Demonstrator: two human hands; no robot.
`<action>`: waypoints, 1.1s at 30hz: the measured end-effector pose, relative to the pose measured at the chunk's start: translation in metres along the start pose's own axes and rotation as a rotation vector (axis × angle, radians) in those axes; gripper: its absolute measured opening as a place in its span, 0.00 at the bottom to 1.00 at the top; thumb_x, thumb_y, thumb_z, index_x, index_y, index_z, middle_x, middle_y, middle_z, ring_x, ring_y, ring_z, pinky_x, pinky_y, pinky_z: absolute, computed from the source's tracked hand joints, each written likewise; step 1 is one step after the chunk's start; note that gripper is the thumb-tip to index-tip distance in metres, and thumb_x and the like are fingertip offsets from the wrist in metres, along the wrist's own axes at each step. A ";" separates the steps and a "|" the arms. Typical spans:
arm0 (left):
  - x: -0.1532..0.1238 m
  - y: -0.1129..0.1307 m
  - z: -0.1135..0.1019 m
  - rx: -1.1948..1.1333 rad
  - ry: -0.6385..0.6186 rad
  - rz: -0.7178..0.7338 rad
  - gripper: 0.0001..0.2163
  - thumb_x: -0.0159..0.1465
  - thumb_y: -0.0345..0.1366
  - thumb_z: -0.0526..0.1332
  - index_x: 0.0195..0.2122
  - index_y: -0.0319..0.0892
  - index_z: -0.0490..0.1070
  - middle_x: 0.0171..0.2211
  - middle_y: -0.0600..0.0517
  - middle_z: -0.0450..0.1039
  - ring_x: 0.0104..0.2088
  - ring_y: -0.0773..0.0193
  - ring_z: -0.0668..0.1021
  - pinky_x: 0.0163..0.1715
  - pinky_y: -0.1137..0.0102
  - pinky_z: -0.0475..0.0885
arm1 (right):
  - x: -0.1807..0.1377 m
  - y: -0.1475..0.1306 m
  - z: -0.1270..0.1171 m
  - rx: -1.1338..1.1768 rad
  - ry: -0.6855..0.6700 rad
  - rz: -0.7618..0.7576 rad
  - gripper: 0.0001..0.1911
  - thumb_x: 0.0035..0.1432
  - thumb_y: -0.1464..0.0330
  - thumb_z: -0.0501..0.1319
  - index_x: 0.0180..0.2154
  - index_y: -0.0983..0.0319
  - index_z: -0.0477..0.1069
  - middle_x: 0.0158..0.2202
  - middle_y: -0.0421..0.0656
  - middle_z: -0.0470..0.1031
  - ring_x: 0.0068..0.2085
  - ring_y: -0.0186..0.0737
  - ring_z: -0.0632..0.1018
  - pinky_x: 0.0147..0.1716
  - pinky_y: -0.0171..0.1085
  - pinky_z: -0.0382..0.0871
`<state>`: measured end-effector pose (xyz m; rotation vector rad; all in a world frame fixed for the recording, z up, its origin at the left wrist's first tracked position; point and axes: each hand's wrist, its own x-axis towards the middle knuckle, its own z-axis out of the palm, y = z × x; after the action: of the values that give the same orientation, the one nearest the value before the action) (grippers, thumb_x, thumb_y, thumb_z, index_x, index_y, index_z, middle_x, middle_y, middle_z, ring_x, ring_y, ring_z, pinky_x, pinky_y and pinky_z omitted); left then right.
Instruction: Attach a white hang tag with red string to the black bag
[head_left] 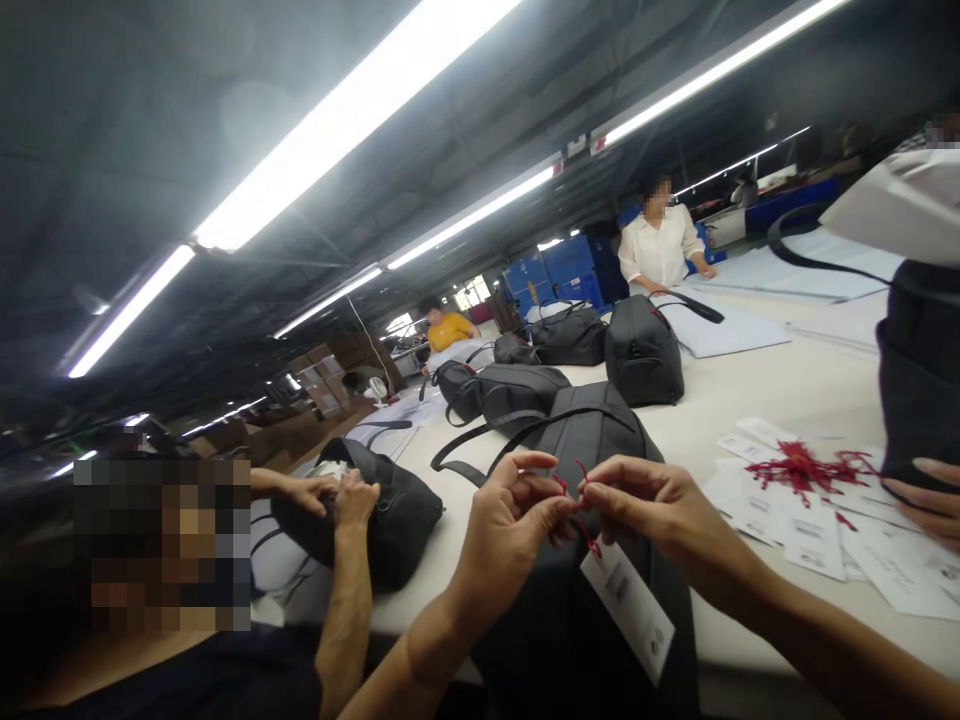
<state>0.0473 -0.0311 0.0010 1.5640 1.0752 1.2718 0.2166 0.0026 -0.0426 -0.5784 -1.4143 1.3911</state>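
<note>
My left hand and my right hand meet in the middle of the view, fingertips almost touching. Both pinch a thin red string, one part of it in each hand. From that string hangs a white hang tag with a printed label, tilted down to the right. Behind and below my hands stands a dark grey bag with a loop handle. Whether the string passes through any part of the bag is hidden by my fingers.
White tags with a bunch of red strings lie on the pale table at right. At left, a co-worker's hands touch another dark bag. More bags stand farther back, near a person in white.
</note>
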 end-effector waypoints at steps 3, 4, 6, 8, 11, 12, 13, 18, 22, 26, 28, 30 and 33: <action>0.001 -0.005 0.005 0.032 0.000 0.006 0.12 0.58 0.36 0.69 0.39 0.38 0.69 0.27 0.53 0.76 0.24 0.67 0.77 0.25 0.74 0.71 | 0.001 0.002 -0.003 0.003 0.049 0.023 0.21 0.51 0.52 0.69 0.34 0.64 0.77 0.25 0.42 0.76 0.24 0.34 0.73 0.23 0.32 0.65; 0.001 -0.007 0.006 0.046 -0.004 0.004 0.10 0.58 0.36 0.68 0.37 0.38 0.70 0.27 0.53 0.76 0.24 0.67 0.77 0.26 0.74 0.72 | 0.001 0.003 -0.004 0.004 0.053 0.026 0.21 0.51 0.52 0.69 0.34 0.64 0.78 0.25 0.42 0.77 0.25 0.34 0.74 0.24 0.32 0.66; 0.000 -0.008 0.008 0.074 -0.008 0.008 0.08 0.59 0.36 0.68 0.35 0.37 0.72 0.25 0.53 0.75 0.24 0.68 0.76 0.27 0.74 0.72 | 0.001 0.004 -0.006 0.002 0.049 0.032 0.21 0.51 0.52 0.69 0.34 0.64 0.78 0.26 0.42 0.77 0.25 0.34 0.75 0.25 0.32 0.68; -0.001 -0.009 0.010 0.081 -0.001 0.018 0.08 0.60 0.37 0.67 0.35 0.37 0.74 0.25 0.53 0.75 0.25 0.69 0.76 0.28 0.75 0.71 | 0.000 0.003 -0.006 -0.007 0.046 0.024 0.20 0.51 0.53 0.69 0.34 0.64 0.79 0.26 0.42 0.77 0.26 0.34 0.75 0.25 0.32 0.68; 0.001 -0.009 0.013 0.038 0.009 -0.005 0.09 0.60 0.38 0.68 0.35 0.37 0.74 0.25 0.53 0.75 0.25 0.70 0.75 0.28 0.75 0.71 | -0.002 0.002 -0.005 -0.031 0.061 -0.024 0.18 0.52 0.55 0.69 0.34 0.64 0.80 0.26 0.42 0.78 0.26 0.34 0.75 0.27 0.32 0.70; 0.003 -0.009 0.015 0.011 0.011 -0.029 0.10 0.59 0.38 0.68 0.35 0.36 0.74 0.25 0.53 0.75 0.24 0.70 0.75 0.27 0.75 0.71 | -0.003 0.001 -0.005 -0.039 0.069 -0.037 0.18 0.52 0.55 0.69 0.35 0.64 0.81 0.26 0.42 0.78 0.27 0.35 0.75 0.27 0.32 0.70; 0.004 -0.010 0.016 -0.022 0.012 -0.057 0.10 0.58 0.38 0.69 0.35 0.36 0.73 0.25 0.53 0.74 0.24 0.70 0.75 0.27 0.75 0.70 | -0.003 0.001 -0.006 -0.048 0.076 -0.048 0.18 0.52 0.56 0.69 0.35 0.64 0.81 0.27 0.43 0.79 0.27 0.35 0.76 0.27 0.32 0.71; 0.011 -0.016 0.019 -0.203 0.021 -0.161 0.16 0.54 0.37 0.72 0.39 0.36 0.73 0.26 0.53 0.75 0.22 0.72 0.74 0.22 0.78 0.68 | -0.006 0.001 -0.010 -0.159 0.071 -0.121 0.15 0.56 0.58 0.66 0.38 0.62 0.82 0.33 0.44 0.81 0.32 0.39 0.79 0.31 0.33 0.74; 0.012 -0.021 0.018 -0.178 0.021 -0.160 0.13 0.54 0.37 0.72 0.36 0.34 0.76 0.22 0.53 0.74 0.20 0.74 0.72 0.23 0.79 0.68 | -0.007 0.002 -0.013 -0.274 0.059 -0.191 0.11 0.59 0.63 0.64 0.39 0.61 0.82 0.33 0.43 0.81 0.35 0.39 0.79 0.34 0.31 0.74; 0.012 -0.022 0.017 -0.103 0.030 -0.122 0.13 0.54 0.38 0.72 0.37 0.35 0.79 0.21 0.53 0.74 0.21 0.72 0.72 0.23 0.77 0.70 | -0.005 0.002 -0.013 -0.286 0.049 -0.192 0.11 0.60 0.65 0.62 0.39 0.61 0.82 0.32 0.41 0.80 0.32 0.36 0.79 0.32 0.30 0.72; 0.012 -0.022 0.017 -0.057 0.035 -0.092 0.13 0.55 0.38 0.71 0.38 0.36 0.79 0.21 0.52 0.74 0.21 0.71 0.72 0.24 0.75 0.71 | -0.003 0.001 -0.013 -0.301 0.034 -0.192 0.11 0.60 0.66 0.61 0.39 0.61 0.82 0.31 0.40 0.80 0.32 0.36 0.79 0.32 0.30 0.72; 0.012 -0.022 0.016 -0.004 0.052 -0.056 0.12 0.56 0.38 0.70 0.37 0.36 0.80 0.22 0.52 0.75 0.22 0.70 0.72 0.24 0.75 0.71 | -0.002 0.001 -0.012 -0.335 0.025 -0.201 0.10 0.61 0.67 0.61 0.39 0.60 0.82 0.32 0.40 0.81 0.33 0.37 0.79 0.34 0.30 0.72; 0.011 -0.023 0.015 0.077 0.072 -0.015 0.10 0.57 0.38 0.69 0.36 0.37 0.79 0.23 0.52 0.75 0.22 0.70 0.73 0.24 0.76 0.70 | -0.001 0.002 -0.013 -0.372 0.012 -0.213 0.10 0.61 0.66 0.61 0.39 0.60 0.82 0.34 0.40 0.82 0.37 0.39 0.80 0.37 0.31 0.72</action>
<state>0.0611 -0.0149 -0.0203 1.5743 1.1919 1.2992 0.2273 0.0076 -0.0475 -0.6485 -1.6867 0.9607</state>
